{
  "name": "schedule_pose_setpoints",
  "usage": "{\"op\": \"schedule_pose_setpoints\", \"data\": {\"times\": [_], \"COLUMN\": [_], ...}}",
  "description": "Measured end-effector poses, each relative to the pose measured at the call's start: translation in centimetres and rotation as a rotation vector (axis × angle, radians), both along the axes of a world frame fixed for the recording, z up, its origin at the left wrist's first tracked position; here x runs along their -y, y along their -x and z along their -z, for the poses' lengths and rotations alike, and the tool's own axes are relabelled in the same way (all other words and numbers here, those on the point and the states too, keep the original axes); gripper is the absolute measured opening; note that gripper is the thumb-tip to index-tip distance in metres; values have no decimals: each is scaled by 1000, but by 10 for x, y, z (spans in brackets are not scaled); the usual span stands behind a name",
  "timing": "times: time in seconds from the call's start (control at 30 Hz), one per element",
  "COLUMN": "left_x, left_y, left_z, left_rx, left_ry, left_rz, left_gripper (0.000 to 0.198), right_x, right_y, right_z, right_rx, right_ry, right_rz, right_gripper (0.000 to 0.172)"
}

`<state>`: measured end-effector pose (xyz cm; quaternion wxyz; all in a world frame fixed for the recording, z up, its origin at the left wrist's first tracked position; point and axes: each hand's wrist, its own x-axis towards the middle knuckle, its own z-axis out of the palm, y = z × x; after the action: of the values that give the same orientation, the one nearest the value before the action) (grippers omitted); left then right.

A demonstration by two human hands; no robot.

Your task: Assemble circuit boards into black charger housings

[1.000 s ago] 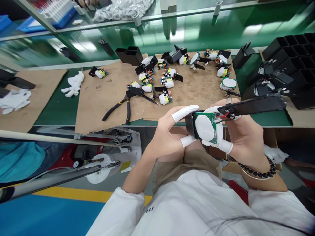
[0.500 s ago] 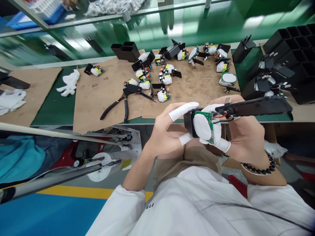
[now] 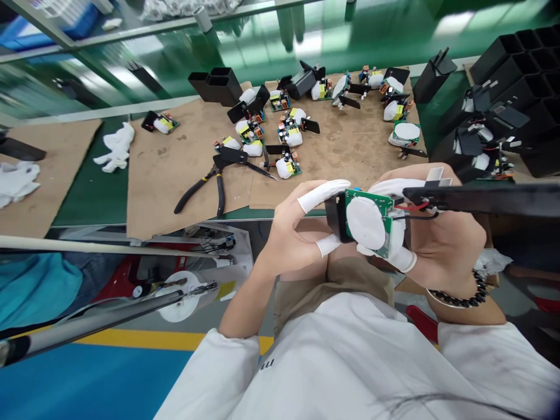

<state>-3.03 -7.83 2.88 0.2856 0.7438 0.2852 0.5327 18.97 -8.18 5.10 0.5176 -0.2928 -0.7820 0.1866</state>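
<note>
My left hand (image 3: 301,224), white cots on its fingertips, grips a small black plastic case (image 3: 336,217) between thumb and index finger. Beside the case's mouth is a green circuit board (image 3: 388,224) with a large white putty-like patch, pinched by my right hand (image 3: 437,245), which also wears white finger cots. Whether the board's left edge sits inside the case I cannot tell. Red and black wires run from the board to a long black plastic cover (image 3: 490,199) with metal prongs, which stretches right over my right hand.
Several boards with white putty, such as one circuit board (image 3: 289,165), lie on the cardboard (image 3: 175,169). Black-handled pliers (image 3: 219,175) rest near the front edge. Black cases (image 3: 503,76) stack at the right. White gloves (image 3: 116,147) lie left.
The board has shifted slightly right from the case, and the black cover has swung further right and nearer. My left hand keeps its grip. The bench view has slid a little left.
</note>
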Motion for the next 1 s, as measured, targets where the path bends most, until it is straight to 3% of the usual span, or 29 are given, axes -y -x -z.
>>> {"op": "schedule_pose_setpoints", "data": {"times": [0.43,0.7,0.9,1.0], "left_x": [3,2,1,1], "left_y": [-3,-3,-4,-3], "left_z": [-2,-2,-5,-4], "left_rx": [34,5,23,12], "left_ry": [51,52,44,43], "left_rz": [-2,-11,1,-1], "left_gripper": [59,57,53,54], "right_x": [-4,-4,-2,-2], "right_y": [-3,-2,0,2], "right_z": [-7,-4,-7,-8], "right_rx": [49,7,7,17], "right_ry": [-76,-16,56,34], "right_rz": [-51,-76,-86,-64], "right_gripper": [59,55,64,56]}}
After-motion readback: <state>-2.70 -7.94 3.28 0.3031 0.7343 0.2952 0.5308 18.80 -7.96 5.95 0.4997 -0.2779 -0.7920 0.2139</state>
